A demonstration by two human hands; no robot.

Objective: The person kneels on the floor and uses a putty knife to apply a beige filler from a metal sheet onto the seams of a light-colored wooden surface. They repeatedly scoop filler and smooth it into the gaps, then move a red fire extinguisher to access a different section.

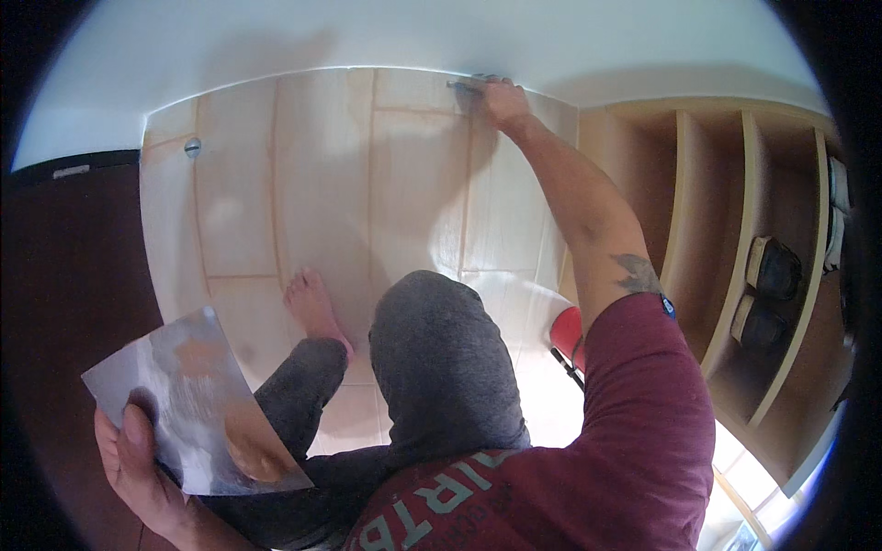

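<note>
My left hand (138,459) grips a square, shiny metal plate (184,413) by its edge, thumb on top. A mound of tan-brown paste (253,445) lies on the plate near its lower right side, with a thinner smear of the same colour above it. At the far side of the floor, my right hand (503,103) is closed round a small tool that looks like a putty knife (462,87), close to where the floor meets the white wall. My fingers hide most of the tool. Pale wood-look floor tiles (322,174) show brown lines along their joints.
A wooden shelf unit (680,184) with a pair of dark shoes (770,289) stands to the right. Near my right knee is a red object (568,332), partly hidden. A dark brown door-like panel (73,294) borders the left side. A round metal fitting (192,147) sits in the floor.
</note>
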